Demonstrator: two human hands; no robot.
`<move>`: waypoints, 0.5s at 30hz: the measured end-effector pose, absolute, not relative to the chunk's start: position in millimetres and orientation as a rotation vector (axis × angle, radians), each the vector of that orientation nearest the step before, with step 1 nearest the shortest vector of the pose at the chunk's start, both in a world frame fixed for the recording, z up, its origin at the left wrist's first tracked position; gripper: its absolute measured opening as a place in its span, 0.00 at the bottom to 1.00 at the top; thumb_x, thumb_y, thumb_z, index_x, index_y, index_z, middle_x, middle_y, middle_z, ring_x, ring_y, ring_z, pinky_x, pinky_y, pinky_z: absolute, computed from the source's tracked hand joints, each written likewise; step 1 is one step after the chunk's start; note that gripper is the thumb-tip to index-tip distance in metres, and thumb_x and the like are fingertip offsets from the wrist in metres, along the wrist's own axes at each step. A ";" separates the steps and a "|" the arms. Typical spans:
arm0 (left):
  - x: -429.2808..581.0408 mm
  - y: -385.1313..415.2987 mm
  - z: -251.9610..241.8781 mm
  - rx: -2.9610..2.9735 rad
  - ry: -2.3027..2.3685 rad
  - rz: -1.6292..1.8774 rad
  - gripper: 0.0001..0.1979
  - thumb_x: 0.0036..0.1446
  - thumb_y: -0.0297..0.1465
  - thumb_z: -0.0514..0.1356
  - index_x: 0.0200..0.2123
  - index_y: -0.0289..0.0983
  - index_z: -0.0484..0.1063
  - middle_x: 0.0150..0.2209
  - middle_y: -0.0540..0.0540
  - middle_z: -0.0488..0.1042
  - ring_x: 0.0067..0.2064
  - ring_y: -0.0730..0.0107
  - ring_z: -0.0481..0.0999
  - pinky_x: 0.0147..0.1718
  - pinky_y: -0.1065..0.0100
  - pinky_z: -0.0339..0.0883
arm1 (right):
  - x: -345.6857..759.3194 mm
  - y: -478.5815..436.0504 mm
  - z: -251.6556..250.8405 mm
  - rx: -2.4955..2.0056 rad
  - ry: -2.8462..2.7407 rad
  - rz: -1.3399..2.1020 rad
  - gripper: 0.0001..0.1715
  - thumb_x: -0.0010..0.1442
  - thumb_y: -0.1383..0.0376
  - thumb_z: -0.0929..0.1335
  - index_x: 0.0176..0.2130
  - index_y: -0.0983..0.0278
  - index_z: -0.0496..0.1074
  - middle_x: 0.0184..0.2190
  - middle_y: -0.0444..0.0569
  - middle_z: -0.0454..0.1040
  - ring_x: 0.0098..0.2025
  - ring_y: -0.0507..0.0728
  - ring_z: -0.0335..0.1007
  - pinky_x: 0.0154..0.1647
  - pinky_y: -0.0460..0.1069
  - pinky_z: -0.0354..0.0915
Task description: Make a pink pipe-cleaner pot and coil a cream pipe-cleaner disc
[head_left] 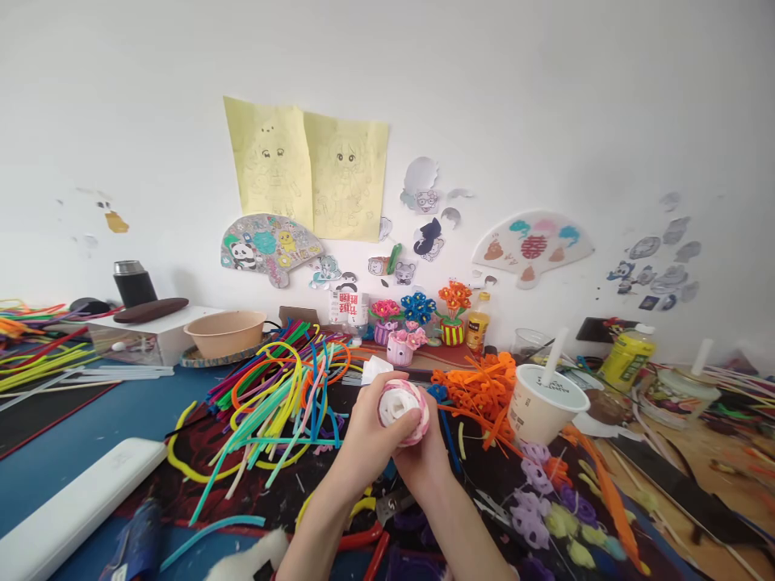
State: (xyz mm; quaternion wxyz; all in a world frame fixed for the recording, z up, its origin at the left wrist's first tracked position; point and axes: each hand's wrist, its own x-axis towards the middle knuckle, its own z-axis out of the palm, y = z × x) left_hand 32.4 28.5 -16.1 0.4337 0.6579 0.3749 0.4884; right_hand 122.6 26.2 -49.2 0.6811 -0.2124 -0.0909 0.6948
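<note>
both hands are meeting above the middle of the cluttered table point(78, 428), and between them they are holding a pink and white bud point(402, 410) of coiled fuzzy wire, lifted clear of the surface with its white centre facing up. the left hand point(362, 440) is cupping the bud's left side, its fingers point(370, 401) curling in and pressing against the coil. the right hand point(427, 468) is gripping from below and from the right, its fingers closing on the pink outer band; how the tips are sitting behind the bud cannot be told. just left of the hands a loose heap of coloured pipe cleaners point(278, 395) is sprawling over the dark mat, and to the right a pile of orange pieces point(481, 387) is lying beside a paper cup point(545, 403) with a straw. red-handled pliers point(363, 537) are resting under the wrists. small flower pots point(400, 343) are standing well behind the bud, by the wall.
</note>
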 end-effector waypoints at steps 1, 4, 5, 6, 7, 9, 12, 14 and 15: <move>32.7 28.3 -16.3 1.639 0.935 1.222 0.23 0.49 0.35 0.67 0.50 0.39 0.73 0.44 0.43 0.77 0.47 0.55 0.75 0.46 0.61 0.68 | 122.6 26.1 -49.2 -0.475 -0.208 1.558 0.13 0.57 0.58 0.70 0.32 0.67 0.78 0.29 0.47 0.81 0.30 0.54 0.78 0.29 0.45 0.74; 33.1 27.8 -16.2 1.604 0.938 1.244 0.20 0.49 0.35 0.67 0.47 0.39 0.74 0.41 0.44 0.77 0.45 0.56 0.75 0.45 0.61 0.68 | 122.2 26.1 -48.2 -0.474 -0.212 1.555 0.13 0.57 0.58 0.70 0.31 0.66 0.78 0.27 0.46 0.81 0.29 0.53 0.77 0.28 0.44 0.73; 33.4 27.9 -16.4 1.585 0.943 1.255 0.20 0.49 0.34 0.67 0.47 0.40 0.75 0.40 0.45 0.77 0.44 0.57 0.75 0.45 0.61 0.68 | 122.0 26.0 -47.7 -0.476 -0.211 1.556 0.13 0.57 0.58 0.70 0.31 0.66 0.78 0.27 0.46 0.81 0.28 0.53 0.77 0.28 0.44 0.73; 34.0 28.1 -17.0 1.566 0.948 1.266 0.20 0.48 0.34 0.67 0.46 0.40 0.75 0.39 0.45 0.77 0.44 0.57 0.75 0.45 0.61 0.67 | 121.7 25.8 -47.2 -0.478 -0.208 1.558 0.14 0.57 0.58 0.70 0.30 0.67 0.78 0.27 0.46 0.81 0.28 0.52 0.77 0.28 0.43 0.73; 34.6 28.5 -18.0 1.548 0.952 1.273 0.19 0.48 0.34 0.67 0.46 0.40 0.75 0.39 0.45 0.77 0.44 0.57 0.75 0.45 0.61 0.67 | 121.4 25.6 -46.7 -0.480 -0.205 1.560 0.14 0.58 0.58 0.69 0.30 0.67 0.78 0.27 0.47 0.81 0.28 0.52 0.77 0.28 0.43 0.73; 36.2 29.7 -20.8 1.518 0.952 1.275 0.19 0.48 0.35 0.67 0.46 0.39 0.75 0.39 0.45 0.77 0.43 0.57 0.75 0.45 0.61 0.67 | 121.1 24.9 -46.2 -0.482 -0.199 1.562 0.15 0.59 0.58 0.69 0.31 0.67 0.79 0.28 0.48 0.82 0.28 0.53 0.78 0.28 0.43 0.73; 38.5 31.3 -25.4 1.475 0.945 1.272 0.20 0.49 0.36 0.66 0.47 0.39 0.75 0.40 0.44 0.77 0.44 0.57 0.75 0.44 0.61 0.67 | 121.5 24.4 -46.7 -0.484 -0.186 1.567 0.16 0.60 0.58 0.68 0.31 0.67 0.79 0.27 0.48 0.82 0.28 0.52 0.78 0.27 0.43 0.73; 39.3 31.8 -27.1 1.442 0.933 1.273 0.21 0.49 0.36 0.66 0.47 0.39 0.75 0.41 0.44 0.77 0.45 0.57 0.74 0.45 0.62 0.67 | 122.6 24.6 -47.7 -0.486 -0.174 1.574 0.18 0.62 0.59 0.66 0.31 0.68 0.79 0.27 0.48 0.82 0.27 0.52 0.78 0.27 0.43 0.73; 39.5 31.9 -27.2 1.425 0.924 1.273 0.21 0.49 0.37 0.66 0.48 0.39 0.75 0.42 0.43 0.77 0.45 0.57 0.74 0.45 0.62 0.67 | 123.2 24.9 -48.1 -0.487 -0.167 1.576 0.18 0.63 0.59 0.65 0.31 0.68 0.79 0.27 0.48 0.82 0.27 0.52 0.78 0.27 0.43 0.73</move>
